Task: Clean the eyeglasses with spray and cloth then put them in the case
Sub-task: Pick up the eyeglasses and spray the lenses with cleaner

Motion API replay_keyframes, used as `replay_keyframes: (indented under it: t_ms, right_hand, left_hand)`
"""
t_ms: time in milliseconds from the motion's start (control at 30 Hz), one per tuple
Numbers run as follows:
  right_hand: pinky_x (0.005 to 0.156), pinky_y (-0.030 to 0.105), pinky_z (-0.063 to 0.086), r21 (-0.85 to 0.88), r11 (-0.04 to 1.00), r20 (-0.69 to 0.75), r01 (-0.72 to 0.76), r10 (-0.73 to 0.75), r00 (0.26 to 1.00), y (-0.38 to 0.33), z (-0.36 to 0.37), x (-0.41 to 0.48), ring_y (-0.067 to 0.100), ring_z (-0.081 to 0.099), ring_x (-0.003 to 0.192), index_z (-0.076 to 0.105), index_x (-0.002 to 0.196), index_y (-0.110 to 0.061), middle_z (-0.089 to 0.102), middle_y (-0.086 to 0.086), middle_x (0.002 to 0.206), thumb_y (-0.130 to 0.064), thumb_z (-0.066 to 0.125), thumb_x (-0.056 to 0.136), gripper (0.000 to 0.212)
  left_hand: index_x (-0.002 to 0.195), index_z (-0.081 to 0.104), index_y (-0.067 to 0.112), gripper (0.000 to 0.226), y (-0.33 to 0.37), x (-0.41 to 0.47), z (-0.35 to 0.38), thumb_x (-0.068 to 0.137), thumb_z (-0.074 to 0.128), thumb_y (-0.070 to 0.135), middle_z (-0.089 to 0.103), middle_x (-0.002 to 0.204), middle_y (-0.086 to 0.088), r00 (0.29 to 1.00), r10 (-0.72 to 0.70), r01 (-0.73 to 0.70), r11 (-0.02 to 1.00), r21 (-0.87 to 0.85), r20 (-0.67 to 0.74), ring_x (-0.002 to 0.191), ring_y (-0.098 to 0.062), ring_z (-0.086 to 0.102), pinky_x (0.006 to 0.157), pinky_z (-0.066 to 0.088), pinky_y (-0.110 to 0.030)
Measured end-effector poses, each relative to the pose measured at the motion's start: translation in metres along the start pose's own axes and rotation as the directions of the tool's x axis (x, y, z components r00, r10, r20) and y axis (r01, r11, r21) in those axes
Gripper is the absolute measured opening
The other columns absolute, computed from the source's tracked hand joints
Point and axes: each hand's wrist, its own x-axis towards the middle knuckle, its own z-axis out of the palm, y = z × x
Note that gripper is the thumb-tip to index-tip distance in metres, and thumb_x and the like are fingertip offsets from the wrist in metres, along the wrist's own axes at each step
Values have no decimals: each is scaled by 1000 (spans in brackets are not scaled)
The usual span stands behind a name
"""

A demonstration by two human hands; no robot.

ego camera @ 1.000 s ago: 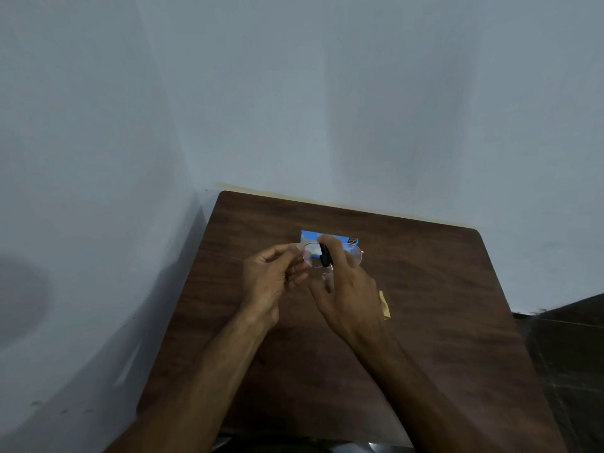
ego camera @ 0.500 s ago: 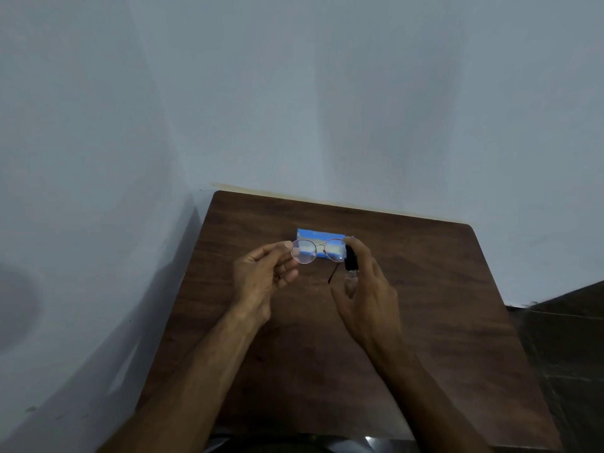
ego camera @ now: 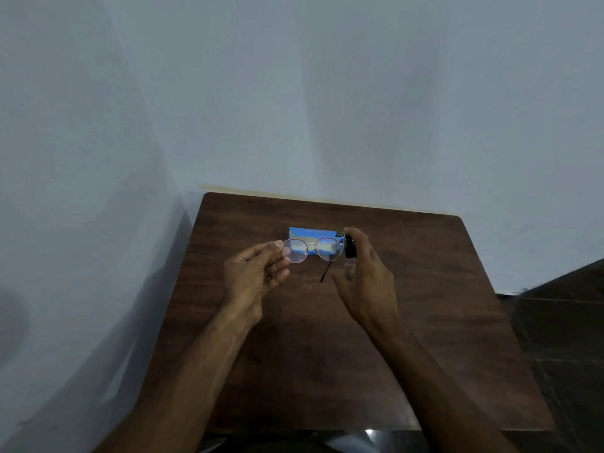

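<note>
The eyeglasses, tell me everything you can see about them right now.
The eyeglasses have round clear lenses in a thin wire rim that looks metallic and pinkish, joined by a slim bridge. They are held up above the wooden table, lenses facing the camera, in front of a blue case. The left hand pinches the left lens rim. One dark-tipped temple arm hangs down from the right side, unfolded. The right hand holds a small spray bottle right beside the right lens; whether they touch is unclear.
</note>
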Motion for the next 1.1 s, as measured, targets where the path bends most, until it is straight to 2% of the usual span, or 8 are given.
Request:
replay_keyframes:
  t_ms: [300, 533, 600, 700, 800, 933, 1033, 1100]
  right_hand:
    - [68, 42, 60, 65, 998, -7, 26, -26, 1000, 6, 6, -13, 15, 69, 76, 39, 145, -41, 67, -12, 126, -16, 69, 86, 70]
    - [71, 36, 59, 252, 968, -2, 10, -10, 1000, 13, 12, -32, 14, 70, 82, 21, 161, -33, 60, -24, 119, -9, 70, 86, 93]
    - [79, 35, 60, 319, 948, -36, -16, 29, 999, 27, 15, -36, 11, 68, 94, 27, 157, -36, 55, -33, 122, -6, 72, 87, 88]
    - [79, 41, 60, 416, 902, -75, -117, 163, 984, 56, 17, -36, 18, 67, 96, 39, 145, -38, 60, -11, 118, -16, 70, 96, 62]
    - [86, 32, 54, 426, 892, -156, -149, 235, 959, 91, 16, -27, 8, 64, 99, 45, 134, -24, 62, -4, 108, -16, 70, 98, 44]
    - [87, 34, 56, 445, 854, -167, -271, 377, 911, 142, 20, -2, 12, 65, 101, 48, 120, -14, 64, -3, 105, -3, 71, 94, 37]
    - [81, 17, 52, 419, 854, -200, -309, 419, 886, 173, 25, 14, 17, 65, 99, 50, 116, -7, 63, 2, 109, -1, 72, 92, 33]
    - [81, 23, 56, 400, 834, -171, -380, 475, 863, 192, 32, 25, 24, 66, 101, 51, 118, -12, 62, 0, 109, -7, 74, 92, 35]
  left_hand:
    - [103, 82, 12, 15, -4, 1, 0, 88, 81, 15, 82, 92, -10, 1000, -5, 5, 1000, 11, 8, 74, -10, 76, 68, 64, -29]
    - [103, 81, 13, 17, -5, 1, 5, 86, 83, 16, 83, 91, -8, 1000, -29, 29, 1000, -4, -6, 76, -12, 76, 70, 65, -30]
    - [102, 81, 14, 17, -5, 1, 4, 86, 83, 16, 82, 90, -8, 999, -34, 34, 999, -12, -8, 78, -13, 76, 69, 65, -28]
    - [103, 81, 15, 16, -7, 2, 0, 87, 81, 17, 82, 92, -7, 999, -42, 42, 999, -19, -5, 81, -14, 76, 69, 64, -27]
    - [104, 80, 15, 14, -11, 3, -5, 90, 80, 18, 81, 95, -7, 998, -55, 55, 998, -16, 3, 82, -12, 76, 68, 64, -25]
    - [105, 79, 16, 14, -19, 3, -6, 92, 77, 19, 81, 98, -6, 997, -75, 75, 997, 6, 3, 82, -10, 76, 68, 63, -23]
    - [102, 79, 17, 10, -26, 1, -4, 94, 74, 17, 81, 95, -3, 996, -86, 87, 996, 32, -8, 78, -9, 75, 66, 62, -21]
    - [102, 78, 17, 10, -31, 1, -3, 95, 72, 15, 81, 95, -3, 996, -90, 91, 994, 52, -19, 76, -9, 74, 65, 62, -20]
